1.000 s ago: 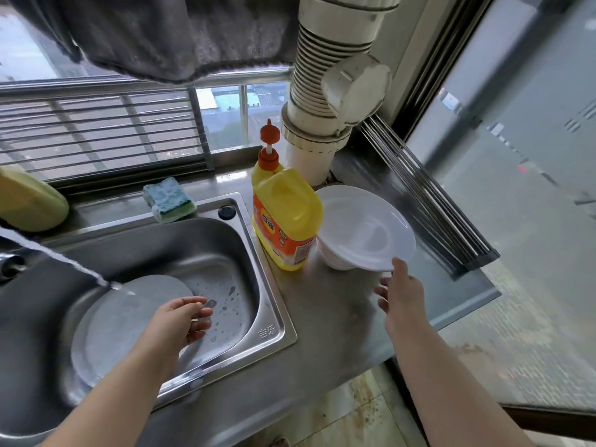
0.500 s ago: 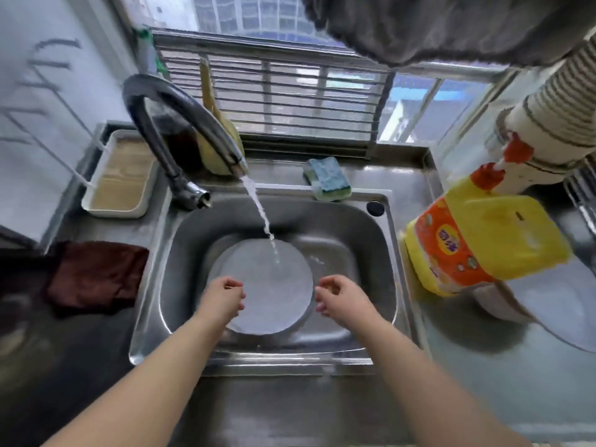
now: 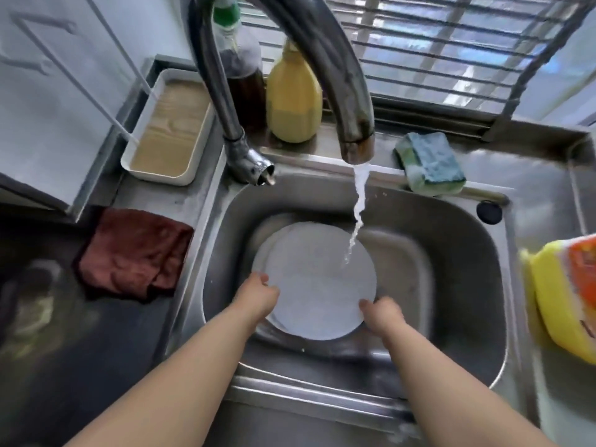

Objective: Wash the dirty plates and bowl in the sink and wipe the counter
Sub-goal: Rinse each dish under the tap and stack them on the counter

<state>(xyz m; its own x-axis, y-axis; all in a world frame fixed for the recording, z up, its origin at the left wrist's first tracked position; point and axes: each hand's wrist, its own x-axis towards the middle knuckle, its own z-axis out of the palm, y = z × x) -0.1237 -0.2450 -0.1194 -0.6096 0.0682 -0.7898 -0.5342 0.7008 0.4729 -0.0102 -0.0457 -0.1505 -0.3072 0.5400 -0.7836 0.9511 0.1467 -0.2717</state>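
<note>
Now plate (image 3: 317,282) flat in sink (image 3: 451,253)

My window (image 3: 451,50) runs along the back of the room, its horizontal metal bars (image 3: 435,75) crossing blurred daylight outside. Left of the window, a pale wall (image 3: 58,91) comes down beside me, marked with thin white lines. Below the window, a steel ledge (image 3: 516,137) meets the frame. Cool daylight from the window glints off that metal, while the lower left, farthest from the window, sits in shadow.
</note>
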